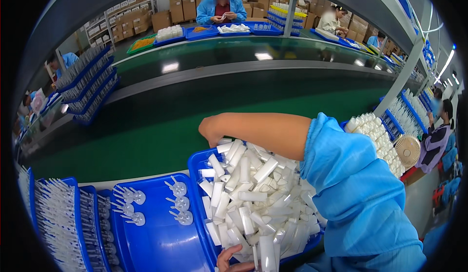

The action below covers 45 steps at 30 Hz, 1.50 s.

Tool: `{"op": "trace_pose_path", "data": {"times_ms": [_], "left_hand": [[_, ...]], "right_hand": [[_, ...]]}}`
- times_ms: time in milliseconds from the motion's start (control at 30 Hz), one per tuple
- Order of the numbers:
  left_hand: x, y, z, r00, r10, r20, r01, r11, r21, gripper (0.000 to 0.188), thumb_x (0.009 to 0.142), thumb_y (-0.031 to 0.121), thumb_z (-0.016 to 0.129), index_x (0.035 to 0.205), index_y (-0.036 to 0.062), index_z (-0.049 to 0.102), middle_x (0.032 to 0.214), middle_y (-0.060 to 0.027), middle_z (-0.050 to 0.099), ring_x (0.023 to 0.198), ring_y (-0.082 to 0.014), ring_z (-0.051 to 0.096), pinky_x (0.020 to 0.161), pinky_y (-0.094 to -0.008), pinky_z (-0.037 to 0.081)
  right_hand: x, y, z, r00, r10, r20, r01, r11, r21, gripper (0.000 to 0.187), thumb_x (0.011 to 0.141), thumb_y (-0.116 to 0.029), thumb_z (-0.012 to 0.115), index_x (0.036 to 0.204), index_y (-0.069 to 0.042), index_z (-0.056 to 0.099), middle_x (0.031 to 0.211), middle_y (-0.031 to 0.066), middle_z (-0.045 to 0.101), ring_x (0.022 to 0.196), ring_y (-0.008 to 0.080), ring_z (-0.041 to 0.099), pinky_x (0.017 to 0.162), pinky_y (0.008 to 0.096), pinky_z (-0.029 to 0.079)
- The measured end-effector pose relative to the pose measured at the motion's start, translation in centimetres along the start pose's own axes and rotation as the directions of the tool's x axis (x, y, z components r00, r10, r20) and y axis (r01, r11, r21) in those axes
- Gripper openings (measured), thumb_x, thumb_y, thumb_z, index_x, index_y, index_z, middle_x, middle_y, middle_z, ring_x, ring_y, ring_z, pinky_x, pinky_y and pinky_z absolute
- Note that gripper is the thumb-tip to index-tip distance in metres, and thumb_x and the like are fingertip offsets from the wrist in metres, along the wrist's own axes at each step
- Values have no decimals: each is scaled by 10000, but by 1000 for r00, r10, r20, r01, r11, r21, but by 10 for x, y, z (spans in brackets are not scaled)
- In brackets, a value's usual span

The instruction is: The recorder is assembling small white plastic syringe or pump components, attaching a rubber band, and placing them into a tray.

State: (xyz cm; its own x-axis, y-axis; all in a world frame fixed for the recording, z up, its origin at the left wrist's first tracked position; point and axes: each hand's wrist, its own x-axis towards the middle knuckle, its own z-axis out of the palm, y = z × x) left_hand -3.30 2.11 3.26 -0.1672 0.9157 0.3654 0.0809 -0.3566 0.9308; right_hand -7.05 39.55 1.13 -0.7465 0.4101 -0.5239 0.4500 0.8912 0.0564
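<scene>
My right arm, in a blue sleeve, reaches across a blue tray (196, 161) heaped with white tubes and clear caps (243, 194). My right hand (210, 130) bends down at the tray's far left corner; its fingers are hidden. At the bottom edge, my left hand (231, 259) is partly cut off by the frame. Its fingers are curled beside a white tube with a clear end (267, 253), which stands upright and seems gripped low down. A thin white stick (255, 257) shows between the fingers and that tube.
Left of the heap lies a blue tray (156, 243) bearing several clear-based white stems (180, 204). Stacked trays of stems (61, 223) stand further left. A green conveyor belt (161, 126) runs beyond. White parts (375, 135) and a round fan (407, 149) are at right; people work opposite.
</scene>
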Motion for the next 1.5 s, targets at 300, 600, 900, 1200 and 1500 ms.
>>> {"op": "trace_pose_path", "data": {"times_ms": [300,600,900,1200,1500], "left_hand": [[2,12,1,999,35,32,-43,961,274,155,594,50,761,717,75,670,839,-76,572,1028,-381,462,884,-490,353],[-4,28,16,968,151,202,-210,926,313,169,571,90,759,725,101,691,888,-52,600,1066,-384,454,900,-487,354],[-7,43,34,944,151,292,-243,919,309,132,590,112,751,700,92,680,835,-65,615,1077,-384,460,920,-480,334],[-8,35,55,908,121,401,-261,911,318,135,597,136,744,720,118,690,885,-47,623,1081,-371,452,919,-476,316],[-4,28,68,803,361,475,-552,751,362,342,598,199,786,893,137,624,1053,-114,545,1083,-379,450,906,-487,337]], "right_hand": [[-120,19,-7,794,333,-508,202,644,738,294,739,-173,636,961,8,572,883,129,623,799,229,621,696,342,494],[-290,-101,45,954,14,-299,297,79,952,274,910,-262,515,1099,-64,519,1067,48,546,953,109,500,804,250,415],[-330,-107,91,968,43,-247,248,-309,918,252,913,-251,509,1072,-59,473,947,6,493,826,66,451,675,228,390],[-369,-99,104,854,78,-514,359,626,692,213,928,-275,458,964,-67,434,762,111,530,715,199,519,646,343,406],[-380,-96,125,900,21,-436,403,343,848,211,928,-269,443,918,-58,442,769,148,548,753,303,555,641,376,399]]}}
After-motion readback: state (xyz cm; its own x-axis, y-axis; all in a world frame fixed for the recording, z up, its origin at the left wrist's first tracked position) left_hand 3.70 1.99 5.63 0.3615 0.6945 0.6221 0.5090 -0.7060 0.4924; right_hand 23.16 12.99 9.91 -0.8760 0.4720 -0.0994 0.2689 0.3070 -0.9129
